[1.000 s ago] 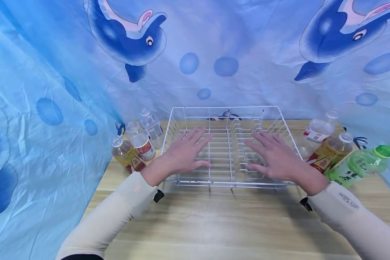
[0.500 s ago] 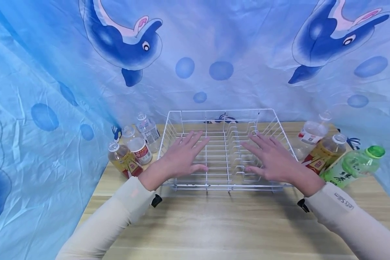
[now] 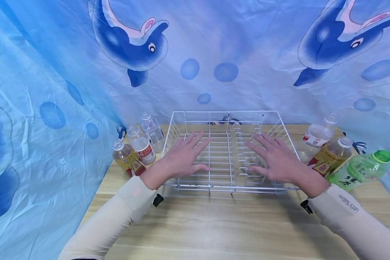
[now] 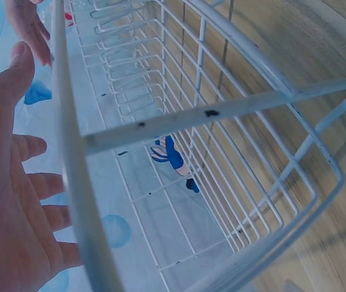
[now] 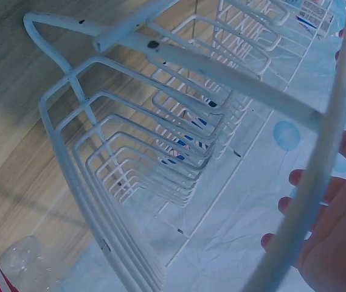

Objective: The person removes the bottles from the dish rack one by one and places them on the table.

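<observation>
A white wire dish rack stands on the wooden table, with a row of upright wire loops right of its middle. My left hand is held palm down above the rack's left part, fingers spread and holding nothing. Over the right part my right hand mirrors it, also with spread fingers and nothing in them. In the left wrist view, the left hand appears above the rack's rim rail. The right wrist view has the right hand above the opposite rim, partly hidden by a rail.
Left of the rack stand a yellow-labelled bottle, a red-labelled clear bottle and another clear bottle. At right are a clear bottle, a yellow-red bottle and a leaning green bottle. A dolphin-printed blue curtain hangs behind.
The head view has shifted slightly. Both hands keep their spread pose above the rack, and the rack and bottles have stayed in place.
</observation>
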A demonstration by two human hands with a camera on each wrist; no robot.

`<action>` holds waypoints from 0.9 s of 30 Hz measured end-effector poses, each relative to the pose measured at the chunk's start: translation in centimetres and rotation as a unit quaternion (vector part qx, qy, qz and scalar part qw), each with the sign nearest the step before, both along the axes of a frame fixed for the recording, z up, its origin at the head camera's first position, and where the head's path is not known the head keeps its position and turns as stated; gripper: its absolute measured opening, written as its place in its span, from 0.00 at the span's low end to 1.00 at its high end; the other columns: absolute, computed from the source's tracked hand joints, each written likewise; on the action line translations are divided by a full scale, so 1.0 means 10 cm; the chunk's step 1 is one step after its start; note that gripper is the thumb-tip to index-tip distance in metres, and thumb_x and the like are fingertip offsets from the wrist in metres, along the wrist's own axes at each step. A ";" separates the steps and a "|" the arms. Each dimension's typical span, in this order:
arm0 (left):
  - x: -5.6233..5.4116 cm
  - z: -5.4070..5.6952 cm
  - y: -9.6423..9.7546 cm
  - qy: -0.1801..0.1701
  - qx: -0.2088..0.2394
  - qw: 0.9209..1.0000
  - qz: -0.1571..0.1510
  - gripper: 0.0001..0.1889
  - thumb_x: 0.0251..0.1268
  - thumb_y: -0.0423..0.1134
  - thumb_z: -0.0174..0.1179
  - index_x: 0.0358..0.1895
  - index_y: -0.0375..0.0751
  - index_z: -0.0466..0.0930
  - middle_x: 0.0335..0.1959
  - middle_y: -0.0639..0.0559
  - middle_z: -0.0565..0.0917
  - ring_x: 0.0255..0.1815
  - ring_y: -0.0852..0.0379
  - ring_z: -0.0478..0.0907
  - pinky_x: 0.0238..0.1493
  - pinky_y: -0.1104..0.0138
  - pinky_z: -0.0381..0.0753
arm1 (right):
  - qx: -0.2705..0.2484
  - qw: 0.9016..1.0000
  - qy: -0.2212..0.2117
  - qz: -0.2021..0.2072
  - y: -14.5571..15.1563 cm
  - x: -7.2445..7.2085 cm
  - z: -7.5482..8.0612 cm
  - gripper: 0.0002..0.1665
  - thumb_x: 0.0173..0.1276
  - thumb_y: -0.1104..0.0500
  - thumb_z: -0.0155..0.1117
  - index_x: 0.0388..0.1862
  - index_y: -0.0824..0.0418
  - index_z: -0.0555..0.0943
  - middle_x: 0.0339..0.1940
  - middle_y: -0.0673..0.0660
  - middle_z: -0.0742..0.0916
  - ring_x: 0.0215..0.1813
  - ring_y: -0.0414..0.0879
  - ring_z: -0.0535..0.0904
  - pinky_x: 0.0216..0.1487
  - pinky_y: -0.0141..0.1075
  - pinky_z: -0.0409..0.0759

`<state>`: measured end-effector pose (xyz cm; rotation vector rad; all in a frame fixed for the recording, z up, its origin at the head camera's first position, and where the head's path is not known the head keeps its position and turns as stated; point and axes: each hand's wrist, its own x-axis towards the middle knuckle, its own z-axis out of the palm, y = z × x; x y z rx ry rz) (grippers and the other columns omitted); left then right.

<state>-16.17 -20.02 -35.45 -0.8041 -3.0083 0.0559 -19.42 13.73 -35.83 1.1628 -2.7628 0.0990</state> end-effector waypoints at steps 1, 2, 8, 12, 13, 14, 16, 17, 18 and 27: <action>0.00 -0.01 0.00 0.000 0.001 1.000 -0.002 0.51 0.65 0.77 0.45 0.83 0.55 0.42 0.83 0.44 0.45 0.82 0.40 0.42 0.75 0.40 0.52 | -0.001 1.000 0.000 -0.003 0.01 0.01 -0.01 0.49 0.67 0.34 0.65 0.79 0.54 0.64 0.78 0.67 0.64 0.78 0.69 0.53 0.71 0.69 0.53; 0.01 -0.01 0.01 0.001 0.001 1.000 -0.003 0.51 0.65 0.77 0.45 0.83 0.55 0.42 0.83 0.44 0.45 0.82 0.40 0.43 0.75 0.40 0.51 | -0.001 1.000 -0.001 -0.005 0.03 0.02 -0.03 0.49 0.67 0.34 0.64 0.79 0.54 0.64 0.79 0.67 0.64 0.79 0.68 0.53 0.72 0.69 0.52; 0.00 -0.03 0.05 -0.007 0.005 1.000 -0.013 0.51 0.65 0.76 0.47 0.84 0.55 0.40 0.83 0.45 0.43 0.82 0.40 0.41 0.75 0.39 0.50 | 0.006 1.000 -0.012 -0.014 0.09 0.08 -0.07 0.49 0.69 0.31 0.60 0.80 0.55 0.63 0.80 0.67 0.61 0.79 0.68 0.50 0.72 0.70 0.50; -0.03 0.01 0.07 -0.003 0.011 1.000 -0.020 0.51 0.65 0.75 0.49 0.83 0.54 0.42 0.83 0.44 0.45 0.82 0.39 0.41 0.75 0.38 0.50 | 0.004 1.000 0.004 -0.014 0.09 0.07 0.00 0.48 0.69 0.34 0.63 0.80 0.55 0.63 0.80 0.67 0.62 0.79 0.69 0.52 0.72 0.69 0.51; -0.03 0.02 0.06 0.000 0.010 1.000 -0.020 0.51 0.65 0.76 0.48 0.83 0.54 0.42 0.83 0.43 0.46 0.82 0.40 0.42 0.75 0.38 0.51 | 0.004 1.000 0.009 -0.013 0.08 0.07 0.02 0.48 0.69 0.34 0.63 0.80 0.55 0.63 0.80 0.66 0.61 0.79 0.68 0.52 0.72 0.69 0.51; -0.03 0.03 0.06 0.002 0.011 1.000 -0.017 0.51 0.65 0.76 0.48 0.83 0.54 0.43 0.83 0.44 0.46 0.82 0.40 0.42 0.74 0.38 0.51 | 0.001 1.000 0.013 -0.012 0.07 0.06 0.04 0.48 0.69 0.34 0.63 0.79 0.54 0.64 0.80 0.66 0.62 0.79 0.68 0.52 0.73 0.69 0.51; -0.02 0.06 0.05 0.003 0.009 1.000 -0.010 0.51 0.64 0.76 0.48 0.83 0.54 0.45 0.83 0.44 0.47 0.82 0.41 0.42 0.74 0.38 0.52 | -0.004 1.000 0.012 -0.012 0.05 0.06 0.05 0.47 0.69 0.33 0.62 0.80 0.52 0.64 0.81 0.64 0.61 0.80 0.66 0.51 0.74 0.68 0.50; -0.02 0.06 0.04 0.001 0.008 1.000 -0.008 0.51 0.64 0.77 0.47 0.83 0.54 0.45 0.83 0.44 0.47 0.82 0.41 0.41 0.74 0.38 0.52 | -0.006 1.000 0.012 -0.012 0.04 0.07 0.05 0.47 0.69 0.33 0.62 0.80 0.52 0.64 0.81 0.63 0.61 0.80 0.66 0.51 0.74 0.67 0.50; -0.01 0.06 0.04 -0.001 0.006 1.000 -0.006 0.51 0.64 0.77 0.46 0.83 0.55 0.45 0.83 0.44 0.47 0.82 0.41 0.41 0.75 0.38 0.52 | -0.006 1.000 0.011 -0.012 0.03 0.07 0.05 0.47 0.69 0.33 0.61 0.80 0.51 0.64 0.81 0.63 0.61 0.80 0.65 0.51 0.74 0.67 0.49; 0.01 0.03 0.09 -0.015 0.017 0.999 -0.024 0.52 0.64 0.78 0.45 0.83 0.53 0.44 0.83 0.43 0.47 0.82 0.40 0.41 0.75 0.37 0.50 | -0.003 1.000 0.010 -0.027 0.06 0.16 -0.06 0.48 0.68 0.32 0.62 0.79 0.53 0.65 0.80 0.64 0.63 0.80 0.65 0.51 0.73 0.68 0.52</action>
